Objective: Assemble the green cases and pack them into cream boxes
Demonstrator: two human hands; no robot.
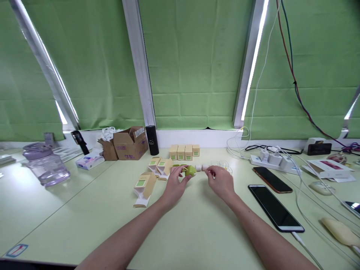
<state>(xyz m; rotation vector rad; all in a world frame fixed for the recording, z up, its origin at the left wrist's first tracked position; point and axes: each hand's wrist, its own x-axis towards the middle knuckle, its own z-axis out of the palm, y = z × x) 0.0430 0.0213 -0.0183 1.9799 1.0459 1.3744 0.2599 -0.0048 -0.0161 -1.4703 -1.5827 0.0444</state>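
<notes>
My left hand [174, 183] is closed around a small round green object [190, 171], gripping it between thumb and fingers above the table. My right hand [221, 180] is bent into a pinch just to the right; what its fingertips hold, if anything, is too small to make out. Small white cylinders [198, 168] lie between and behind the two hands. A clear plastic tray [227, 165] sits behind my right hand, partly hidden by it. Left of my left hand lie open small cardboard boxes, one [145, 184] nearer me and a pair [164, 167] farther back.
Several closed small boxes [180, 153] stand in a row at the back. A larger carton [131, 143], a black cylinder [152, 140] and a purple-tinted jug [46, 165] are left. Phones [275, 207], a power strip [274, 162] and loose cables lie right.
</notes>
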